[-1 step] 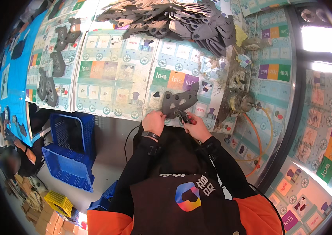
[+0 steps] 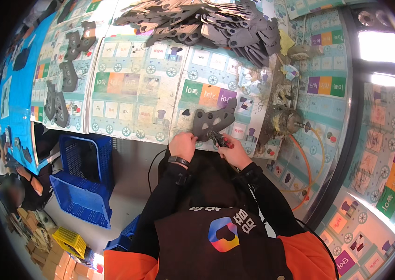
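A dark grey moulded plate with cut-out holes (image 2: 205, 122) lies at the near edge of the table (image 2: 136, 95). My left hand (image 2: 183, 145) is closed on its near left edge, thumb and fingers pinched together. In my right hand (image 2: 236, 153) is a pair of pliers with red handles (image 2: 224, 141), the fingers wrapped round the grips. Its dark jaws reach the plate's near side, but whether they bite on it is too small to tell. A small black scrap (image 2: 186, 112) lies just left of the plate.
Many similar grey plates are heaped (image 2: 206, 23) at the far side. Several more (image 2: 69, 77) lie in a row at the left. A dirty round metal device (image 2: 290, 121) with an orange hose (image 2: 307, 158) stands at right. Blue crates (image 2: 83, 198) sit lower left, near another person (image 2: 31, 184).
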Demonstrator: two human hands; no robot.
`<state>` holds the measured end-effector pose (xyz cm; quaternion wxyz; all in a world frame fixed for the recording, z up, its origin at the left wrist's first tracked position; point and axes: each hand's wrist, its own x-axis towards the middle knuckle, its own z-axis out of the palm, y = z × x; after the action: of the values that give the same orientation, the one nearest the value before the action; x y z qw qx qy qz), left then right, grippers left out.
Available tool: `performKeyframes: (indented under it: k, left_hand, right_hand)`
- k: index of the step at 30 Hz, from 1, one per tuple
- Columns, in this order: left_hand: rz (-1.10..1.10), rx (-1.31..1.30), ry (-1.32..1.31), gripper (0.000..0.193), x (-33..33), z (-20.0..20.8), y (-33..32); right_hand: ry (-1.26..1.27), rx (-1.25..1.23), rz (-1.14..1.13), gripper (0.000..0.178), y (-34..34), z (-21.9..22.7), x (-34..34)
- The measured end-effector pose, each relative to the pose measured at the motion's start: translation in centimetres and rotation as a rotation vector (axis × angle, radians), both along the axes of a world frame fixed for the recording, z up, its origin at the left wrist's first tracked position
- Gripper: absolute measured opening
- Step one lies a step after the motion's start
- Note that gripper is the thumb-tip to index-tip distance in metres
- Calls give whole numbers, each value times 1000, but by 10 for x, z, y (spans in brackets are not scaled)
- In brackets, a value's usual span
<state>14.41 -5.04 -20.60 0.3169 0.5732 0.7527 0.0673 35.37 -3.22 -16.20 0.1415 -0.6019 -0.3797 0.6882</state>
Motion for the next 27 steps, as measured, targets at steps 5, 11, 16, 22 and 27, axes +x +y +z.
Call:
performKeyframes:
  k: [5, 11, 16, 22, 27]
  left_hand:
    - [-4, -14, 0, 21, -1, 2, 3]
    - [-1, -14, 7, 21, -1, 3, 4]
    - [1, -33, -10, 21, 0, 4, 4]
    - [12, -40, -28, 21, -1, 2, 4]
    - [23, -80, -19, 21, 0, 5, 6]
  right_hand:
    - [-2, -10, -71, 27, 0, 1, 1]
    - [19, -28, -105, 19, 8, 17, 4]
    - [-1, 0, -103, 20, 10, 16, 15]
    - [-32, -87, -151, 19, 16, 18, 24]
    - [-45, -73, -183, 21, 22, 22, 31]
